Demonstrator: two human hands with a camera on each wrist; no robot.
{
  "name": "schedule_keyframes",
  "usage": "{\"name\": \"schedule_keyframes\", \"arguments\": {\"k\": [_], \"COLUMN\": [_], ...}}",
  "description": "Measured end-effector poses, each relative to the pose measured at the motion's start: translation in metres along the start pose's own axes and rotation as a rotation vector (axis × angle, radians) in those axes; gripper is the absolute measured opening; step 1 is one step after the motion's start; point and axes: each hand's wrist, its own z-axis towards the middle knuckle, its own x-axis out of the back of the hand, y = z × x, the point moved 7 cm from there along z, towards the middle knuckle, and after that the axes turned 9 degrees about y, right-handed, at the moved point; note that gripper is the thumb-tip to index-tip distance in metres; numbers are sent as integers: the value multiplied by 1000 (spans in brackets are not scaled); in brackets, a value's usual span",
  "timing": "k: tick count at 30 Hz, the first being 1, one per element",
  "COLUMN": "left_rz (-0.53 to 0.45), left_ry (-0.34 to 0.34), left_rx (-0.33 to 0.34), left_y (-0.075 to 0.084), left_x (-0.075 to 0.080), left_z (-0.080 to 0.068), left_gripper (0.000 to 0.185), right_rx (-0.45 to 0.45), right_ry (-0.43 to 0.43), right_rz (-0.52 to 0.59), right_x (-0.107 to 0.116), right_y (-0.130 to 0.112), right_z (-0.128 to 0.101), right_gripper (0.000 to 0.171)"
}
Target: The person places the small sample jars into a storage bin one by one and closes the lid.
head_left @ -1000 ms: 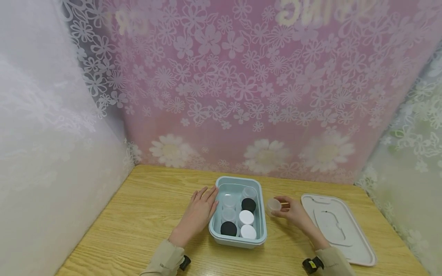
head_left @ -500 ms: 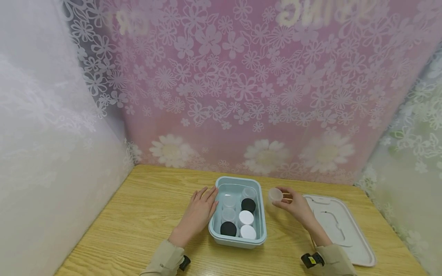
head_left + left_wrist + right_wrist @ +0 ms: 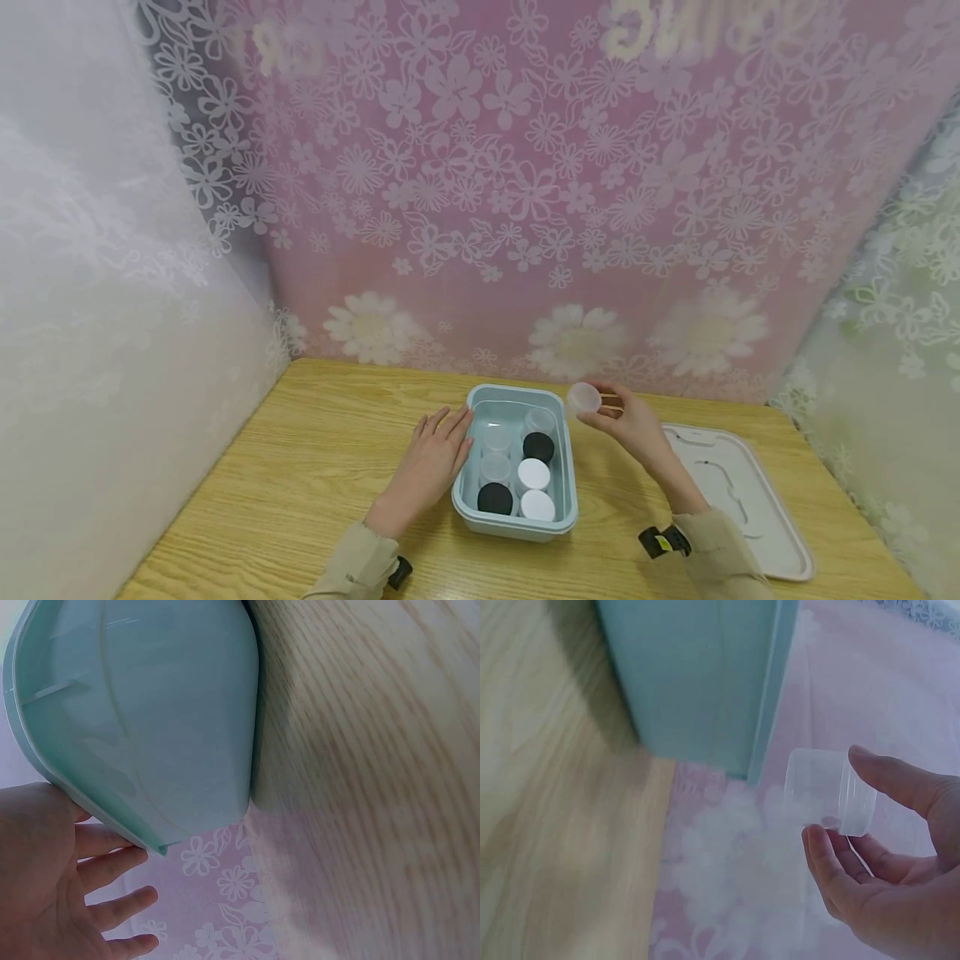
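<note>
A light blue plastic box (image 3: 517,528) stands on the table with several small jars in it. Two have black lids (image 3: 538,447), two have white lids (image 3: 533,475), and the rest look clear (image 3: 496,469). My left hand (image 3: 426,468) lies along the box's left rim, its fingers extended and spread in the left wrist view, the fingertips at the rim (image 3: 112,821). Between thumb and fingers my right hand (image 3: 632,423) pinches a small clear plastic jar (image 3: 816,787). That jar is raised just outside the box's far right corner, tilted sideways in the right wrist view.
A pale, flat lid (image 3: 707,457) with a raised pattern lies to the right, partly behind the right forearm. The wooden table (image 3: 300,483) ends at a pink flowered curtain (image 3: 465,208). Whitish curtains hang at both sides.
My right hand has carried the clear jar up and away from me, then leftward to the box's far right corner. The left hand and the jars in the box stay put.
</note>
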Motion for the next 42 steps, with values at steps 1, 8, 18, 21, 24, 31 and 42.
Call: {"name": "schedule_keyframes", "arguments": {"k": [1,8,18,21,24,31,42], "left_rz": [2,-12,4,10,17,18,28], "left_ry": [-1,-19,-18,-11,-9,-31,5], "left_rx": [1,11,3,-9,-14,-4,-17], "left_y": [0,1,1,1,1,1,2], "left_x": [0,0,1,1,1,0,3], "left_z": [0,-1,-1,-2,-2,-1,1], "left_gripper": [46,46,46,46,46,48,46], "right_rx": [10,65,214,244,271,312,375], "right_ry": [-6,-90,-251,-302,-323,-361,-320], "right_rz": [7,67,48,13,-34,-87,-137], "right_x": [-2,-27,-71,-82,-91,-107,-120], "right_y": [-4,-23,-35,-34,-35,-38,-37], "right_z": [2,13,31,36,39,41,41], "right_gripper": [61,57,54,53,54,53,48]}}
